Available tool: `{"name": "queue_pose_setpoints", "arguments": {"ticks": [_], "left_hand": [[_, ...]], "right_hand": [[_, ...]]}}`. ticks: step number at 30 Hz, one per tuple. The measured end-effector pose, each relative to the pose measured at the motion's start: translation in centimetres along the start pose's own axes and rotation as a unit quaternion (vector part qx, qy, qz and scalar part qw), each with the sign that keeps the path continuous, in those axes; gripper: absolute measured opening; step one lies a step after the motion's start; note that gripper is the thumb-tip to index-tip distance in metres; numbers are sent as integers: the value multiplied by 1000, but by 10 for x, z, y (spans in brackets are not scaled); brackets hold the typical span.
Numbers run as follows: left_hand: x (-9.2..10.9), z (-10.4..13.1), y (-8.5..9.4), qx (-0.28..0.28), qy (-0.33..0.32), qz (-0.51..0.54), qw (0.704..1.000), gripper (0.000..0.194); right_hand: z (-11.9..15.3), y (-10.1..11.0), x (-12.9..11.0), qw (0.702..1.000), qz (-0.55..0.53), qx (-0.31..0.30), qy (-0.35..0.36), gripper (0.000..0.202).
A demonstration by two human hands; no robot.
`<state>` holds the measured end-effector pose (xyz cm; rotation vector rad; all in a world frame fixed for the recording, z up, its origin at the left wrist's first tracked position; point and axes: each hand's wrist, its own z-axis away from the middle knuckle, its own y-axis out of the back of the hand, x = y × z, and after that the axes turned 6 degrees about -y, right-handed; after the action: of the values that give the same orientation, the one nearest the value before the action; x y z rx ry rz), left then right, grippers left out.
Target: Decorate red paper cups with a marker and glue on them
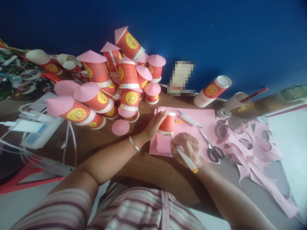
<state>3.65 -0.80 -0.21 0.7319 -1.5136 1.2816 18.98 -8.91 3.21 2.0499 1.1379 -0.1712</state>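
My left hand is wrapped round the left side of a red paper cup, which stands on a stack of pink paper. A white marker with an orange end is gripped in my right hand; its tip is near the base of the cup. An orange cap shows just right of the cup. Behind my right hand, another marker lies on the pink paper. Black-handled scissors rest to the right of that hand.
Red cups with pink cone tops are piled at the back left. Pink paper offcuts spread over the right side, near a tape roll. Stacked cups stand by the blue wall. A white power strip with cables sits left.
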Motion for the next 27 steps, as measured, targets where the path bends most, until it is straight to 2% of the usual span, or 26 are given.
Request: {"name": "queue_pose_setpoints", "arguments": {"ticks": [11,27], "left_hand": [[-5,-2,3,-3,-31,-27,999,50],[-4,-1,2,0,-20,-18,1000,51]], "right_hand": [[-1,0,2,1000,8,5,-4,19],[-4,2,0,1000,26,-3,-10,17]]}}
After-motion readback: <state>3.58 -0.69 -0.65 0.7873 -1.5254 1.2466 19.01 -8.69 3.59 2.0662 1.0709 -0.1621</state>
